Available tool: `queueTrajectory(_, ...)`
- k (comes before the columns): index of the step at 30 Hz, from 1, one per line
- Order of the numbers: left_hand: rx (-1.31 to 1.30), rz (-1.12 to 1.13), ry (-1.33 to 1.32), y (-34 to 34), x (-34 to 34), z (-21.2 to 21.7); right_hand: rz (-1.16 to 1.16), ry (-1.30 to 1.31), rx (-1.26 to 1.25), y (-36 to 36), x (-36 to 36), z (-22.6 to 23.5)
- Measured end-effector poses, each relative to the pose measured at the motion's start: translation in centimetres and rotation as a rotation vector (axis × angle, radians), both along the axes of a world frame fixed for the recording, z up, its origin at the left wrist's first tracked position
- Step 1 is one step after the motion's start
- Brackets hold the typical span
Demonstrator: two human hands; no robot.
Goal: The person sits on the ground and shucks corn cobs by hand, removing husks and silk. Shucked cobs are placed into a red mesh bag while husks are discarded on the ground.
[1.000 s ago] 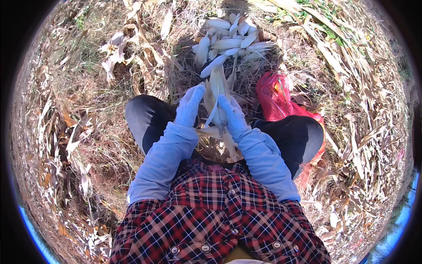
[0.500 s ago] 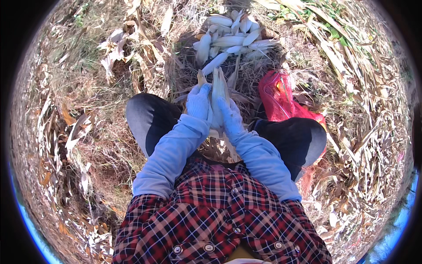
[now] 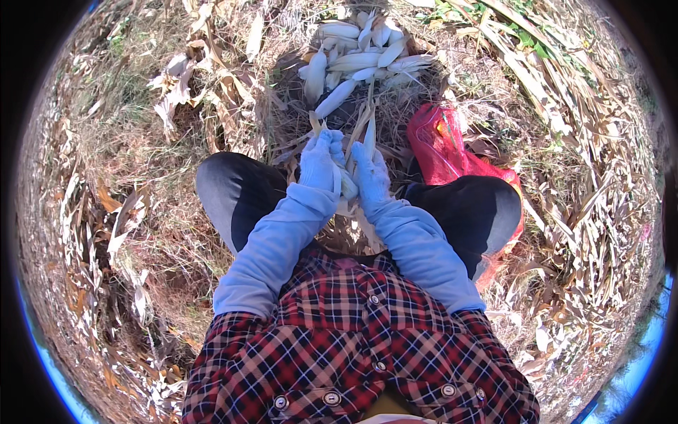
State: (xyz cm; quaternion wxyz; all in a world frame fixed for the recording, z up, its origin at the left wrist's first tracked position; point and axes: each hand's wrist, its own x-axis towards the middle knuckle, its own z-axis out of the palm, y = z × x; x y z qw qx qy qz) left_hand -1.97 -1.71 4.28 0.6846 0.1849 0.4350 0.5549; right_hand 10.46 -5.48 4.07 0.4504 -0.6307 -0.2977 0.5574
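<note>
Dry, papery corn husk (image 3: 371,132) shows, matt, between fuzzy-looking cloth gloves (image 3: 318,168). At twelve o'clock, the corn ears (image 3: 355,62) look smooth. At two, a mesh bag (image 3: 443,155) of plastic-looking netting. At six, a matt woven plaid shirt (image 3: 311,353) with hard, shiny buttons (image 3: 331,398); rough, brittle leaves (image 3: 579,233) at three.

The person is wearing a plaid shirt (image 3: 318,353) checked in red, black and cream, with thin pale lines crossing it. Round, pale buttons (image 3: 331,399) are dotting its front. Light blue sleeve covers (image 3: 272,240) are wrinkling loosely, meeting the plaid sleeves (image 3: 229,326). Whitish gloves (image 3: 314,173) are covering the left grip (image 3: 323,157) and right grip (image 3: 370,173); they are seemingly knitted, though the glare is blurring their texture. Dark trousers (image 3: 236,185) are showing greyer where sunlight is falling.
</note>
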Motion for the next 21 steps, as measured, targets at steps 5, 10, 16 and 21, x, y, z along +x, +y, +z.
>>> queueTrajectory(5, 0.007, -0.501, 0.437, -3.1, -2.4, -0.3, -0.32, 0.475, 0.098, 1.3, 1.6, -0.4)
queueTrajectory(10, -0.103, -0.777, 1.09, -2.9, -2.2, 2.0, -0.294, 0.471, 0.114, 2.0, 1.4, -2.3)
queueTrajectory(16, 0.219, -0.235, 1.067, -0.3, -2.5, -0.7, -0.06, 0.251, 0.149, 1.4, 1.7, -1.9)
queueTrajectory(21, 0.3, -0.172, 0.564, 1.7, -2.5, -1.1, 0.189, -0.301, 0.481, 1.3, 1.5, -4.6)
